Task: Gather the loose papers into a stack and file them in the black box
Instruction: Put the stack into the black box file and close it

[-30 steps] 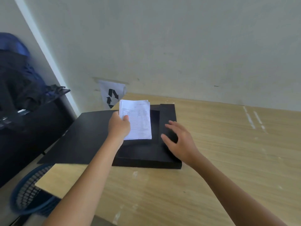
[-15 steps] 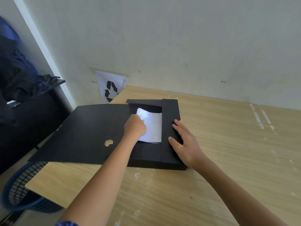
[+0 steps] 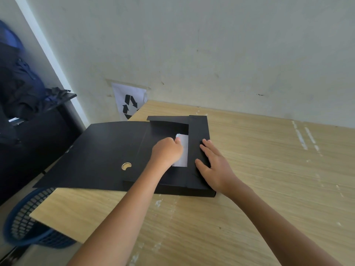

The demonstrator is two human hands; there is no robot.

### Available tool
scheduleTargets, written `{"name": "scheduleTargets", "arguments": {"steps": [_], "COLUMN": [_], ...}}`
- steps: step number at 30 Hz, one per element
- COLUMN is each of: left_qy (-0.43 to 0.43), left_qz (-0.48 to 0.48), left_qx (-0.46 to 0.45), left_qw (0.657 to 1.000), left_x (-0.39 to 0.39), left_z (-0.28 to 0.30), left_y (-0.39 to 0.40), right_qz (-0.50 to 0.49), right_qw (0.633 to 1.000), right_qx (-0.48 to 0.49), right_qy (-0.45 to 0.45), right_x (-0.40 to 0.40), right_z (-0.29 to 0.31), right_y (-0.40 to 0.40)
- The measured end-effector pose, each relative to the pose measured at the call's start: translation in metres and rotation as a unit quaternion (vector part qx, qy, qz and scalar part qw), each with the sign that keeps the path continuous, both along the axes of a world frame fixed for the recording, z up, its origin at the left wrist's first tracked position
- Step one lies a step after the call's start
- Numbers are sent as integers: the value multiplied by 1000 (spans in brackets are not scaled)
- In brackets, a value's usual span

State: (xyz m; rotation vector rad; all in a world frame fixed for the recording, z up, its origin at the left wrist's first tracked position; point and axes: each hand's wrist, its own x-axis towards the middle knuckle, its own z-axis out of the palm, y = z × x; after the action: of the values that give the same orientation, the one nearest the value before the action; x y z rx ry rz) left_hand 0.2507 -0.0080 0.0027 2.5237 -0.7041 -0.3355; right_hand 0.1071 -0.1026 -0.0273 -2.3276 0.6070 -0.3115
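A black box (image 3: 198,131) lies open on the wooden table, its big lid (image 3: 99,150) folded out flat to the left. The white stack of papers (image 3: 183,150) sits low inside the box, mostly hidden by my left hand (image 3: 167,152), which grips its left edge with curled fingers. My right hand (image 3: 213,166) lies flat with straight fingers on the box's right flap, pressing it down.
The wooden table (image 3: 269,169) stretches right and toward me, ending at a near-left corner. A blue mesh basket (image 3: 28,227) stands on the floor below that corner. A recycling sign (image 3: 130,102) hangs on the wall behind. Dark furniture with clothing (image 3: 21,89) stands at left.
My left hand has lowered the paper stack from above the box down into it. My right hand has settled flat on the right flap.
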Motion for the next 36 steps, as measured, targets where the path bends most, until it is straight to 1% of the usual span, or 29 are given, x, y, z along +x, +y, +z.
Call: {"name": "scheduleTargets", "arguments": {"steps": [4,7,9,11,16,19,21,24,27,29,33,36], "left_qy": [68,117,97,43,-14,-25,-60,-152,-190,-199,-200,-189], "left_qz": [21,-13,-30,-50,-115,-112,-95,-32,60,102,151,191], "left_qx": [-33,-44,-29,-16,70,32,-8,-58,-84,-62,-7,41], "left_qw": [997,992,994,998,991,993,994,986,976,973,968,962], "left_x": [5,13,14,10,-6,-5,-5,-5,-3,2,18,28], "left_z": [2,0,0,-1,2,6,6,-1,-15,-26,-42,-48], "left_y": [0,6,12,15,25,45,69,117,164,191,226,239], "right_qz": [8,12,15,22,31,46,70,135,209,241,238,234], "right_qw": [1000,998,996,993,980,964,966,976,962,946,926,917], "right_qx": [-14,-41,-61,-88,-161,-234,-232,-162,-164,-207,-283,-314], "right_qy": [15,41,56,71,113,116,88,58,56,64,72,82], "right_x": [0,0,1,2,4,7,11,17,24,30,36,36], "right_z": [3,6,9,12,20,28,34,41,38,29,11,7], "right_y": [0,1,2,3,7,13,25,59,93,108,112,110]}}
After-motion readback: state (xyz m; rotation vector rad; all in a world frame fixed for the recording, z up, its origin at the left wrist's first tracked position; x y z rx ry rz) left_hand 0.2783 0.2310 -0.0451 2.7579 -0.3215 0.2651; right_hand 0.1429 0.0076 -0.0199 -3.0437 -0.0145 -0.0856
